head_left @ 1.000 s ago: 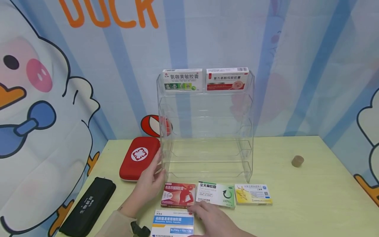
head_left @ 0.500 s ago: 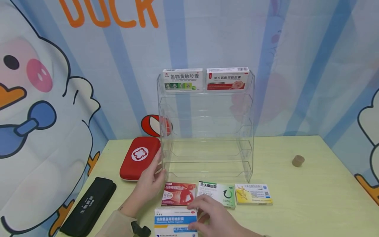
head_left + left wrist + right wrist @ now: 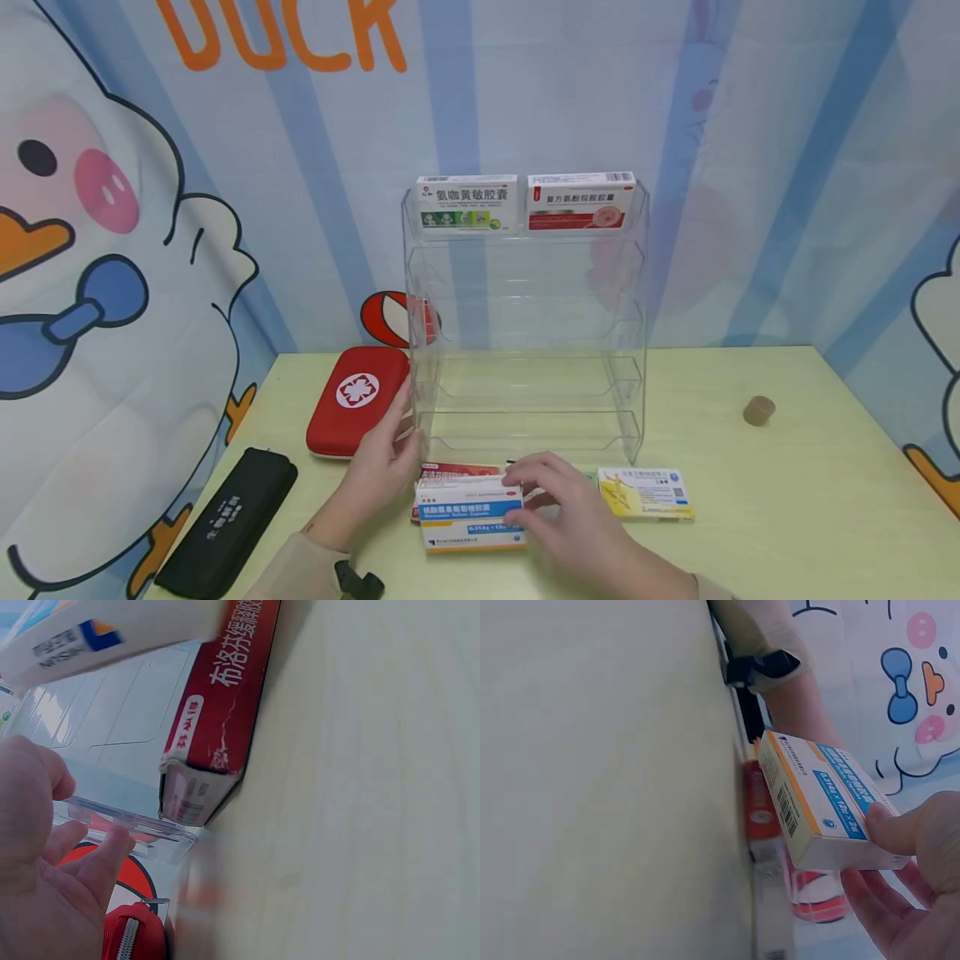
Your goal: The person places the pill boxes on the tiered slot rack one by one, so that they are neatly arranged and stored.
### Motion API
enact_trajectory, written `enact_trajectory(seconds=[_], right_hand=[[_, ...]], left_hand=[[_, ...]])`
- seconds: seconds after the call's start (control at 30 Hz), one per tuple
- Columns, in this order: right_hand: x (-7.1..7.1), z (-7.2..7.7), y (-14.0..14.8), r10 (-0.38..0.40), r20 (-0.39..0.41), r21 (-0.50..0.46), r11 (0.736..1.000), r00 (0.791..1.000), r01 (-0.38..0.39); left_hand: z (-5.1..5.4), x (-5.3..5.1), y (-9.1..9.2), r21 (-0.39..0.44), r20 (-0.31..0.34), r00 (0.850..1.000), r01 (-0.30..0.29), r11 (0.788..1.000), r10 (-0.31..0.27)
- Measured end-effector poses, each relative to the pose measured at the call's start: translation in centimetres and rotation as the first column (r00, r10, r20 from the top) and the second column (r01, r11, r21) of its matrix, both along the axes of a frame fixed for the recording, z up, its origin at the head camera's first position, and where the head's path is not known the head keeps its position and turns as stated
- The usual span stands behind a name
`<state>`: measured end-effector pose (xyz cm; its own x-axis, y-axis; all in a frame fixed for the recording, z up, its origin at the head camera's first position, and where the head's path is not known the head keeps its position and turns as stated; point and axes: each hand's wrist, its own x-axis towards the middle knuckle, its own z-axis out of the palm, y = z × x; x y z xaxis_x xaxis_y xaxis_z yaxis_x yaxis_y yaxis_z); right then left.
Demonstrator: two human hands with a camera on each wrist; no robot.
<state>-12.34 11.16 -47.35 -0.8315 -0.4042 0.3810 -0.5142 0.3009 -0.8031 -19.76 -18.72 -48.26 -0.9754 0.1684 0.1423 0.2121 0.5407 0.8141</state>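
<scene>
My right hand (image 3: 573,508) pinches the right end of a white medicine box with blue and yellow stripes (image 3: 471,521), lifted off the table. In the right wrist view the thumb lies on this box's printed face, with fingers behind. The raised box partly covers a red medicine box (image 3: 225,697) lying in front of a clear acrylic display rack (image 3: 528,425). A green-and-white box beside it is mostly hidden by the right hand. A yellow-and-white medicine box (image 3: 645,493) lies farther right. My left hand (image 3: 382,458) holds the rack's lower left side, thumb in front, fingers behind.
Two medicine boxes, one green-and-white (image 3: 467,204) and one red-and-white (image 3: 581,202), stand in the rack's top tier. Left of the rack lie a red first-aid case (image 3: 352,417) and a black zip case (image 3: 228,521). A small brown cylinder (image 3: 759,410) stands at right.
My right hand has picked up the blue-striped medicine box and carried it up and to the right, over the red box. My left hand has stayed at the rack.
</scene>
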Motion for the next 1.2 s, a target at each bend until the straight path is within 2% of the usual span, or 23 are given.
enact_trajectory(seconds=[0.07,0.17,0.33,0.53,0.73,0.9,1.0,1.2], right_hand=[[-0.7,0.4,0.3,-0.024,-0.107,-0.041,0.999,0.994,0.019],[-1.9,1.7,0.7,-0.069,-0.217,-0.075,0.996,0.974,0.054],[-4.3,4.9,1.3,-0.148,-0.301,-0.086,0.988,0.942,0.127],[-8.0,8.8,1.7,-0.232,-0.393,-0.153,0.971,0.890,0.186],[-11.4,12.1,1.9,-0.296,-0.431,-0.213,0.951,0.853,0.222],[-13.7,14.2,1.3,-0.344,-0.429,-0.216,0.937,0.835,0.275],[-14.9,15.0,0.8,-0.375,-0.421,-0.215,0.926,0.826,0.311],[-16.9,15.8,-0.4,-0.406,-0.405,-0.279,0.908,0.819,0.312]], left_hand=[[0.0,0.0,0.0,-0.002,0.001,1.000,-0.002,1.000,0.002],[-0.1,-0.1,0.0,-0.007,0.003,1.000,-0.005,1.000,0.005],[-0.2,-0.1,0.0,0.000,0.007,1.000,-0.003,1.000,0.003],[-0.2,-0.2,0.0,0.013,-0.002,1.000,0.005,1.000,-0.005],[-0.3,-0.3,0.0,0.003,0.002,1.000,0.008,1.000,-0.008],[-0.2,-0.3,-0.1,0.000,0.001,1.000,0.007,1.000,-0.007],[-0.2,-0.2,-0.1,0.004,-0.001,1.000,0.008,1.000,-0.008],[-0.4,-0.2,-0.2,0.001,-0.009,1.000,0.010,1.000,-0.010]])
